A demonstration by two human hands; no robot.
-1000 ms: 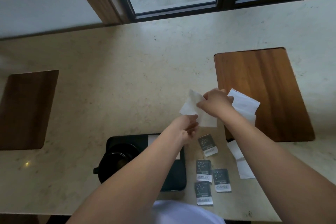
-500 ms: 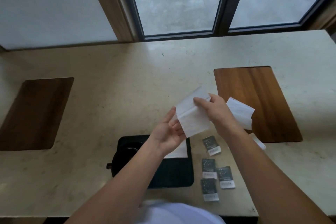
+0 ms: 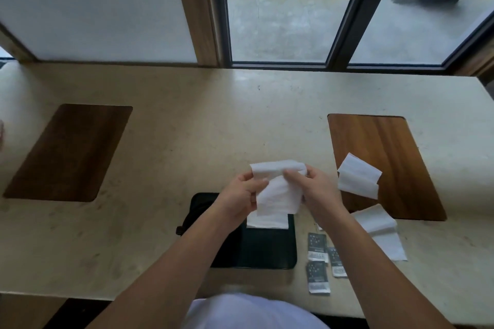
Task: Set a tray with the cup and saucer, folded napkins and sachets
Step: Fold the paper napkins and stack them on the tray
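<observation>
Both hands hold one white napkin [image 3: 278, 192] in the air above the black tray [image 3: 267, 248]. My left hand [image 3: 240, 195] grips its left edge, and my right hand [image 3: 318, 189] pinches its top right, where the top is folded over. A folded napkin [image 3: 267, 220] lies on the tray's far end under the held one. The dark cup and saucer [image 3: 195, 211] on the tray's left side are mostly hidden by my left forearm. Several dark sachets [image 3: 318, 262] lie on the counter right of the tray.
Two loose white napkins lie to the right: one [image 3: 358, 176] on the right wooden inlay [image 3: 385, 165], another [image 3: 382, 230] on the beige counter beside my right forearm. A second wooden inlay [image 3: 69, 152] sits at the left. Windows run along the counter's far edge.
The view tilted upward, showing more window. Both hands drew the napkin closer over the tray, and its top edge is now folded over between them.
</observation>
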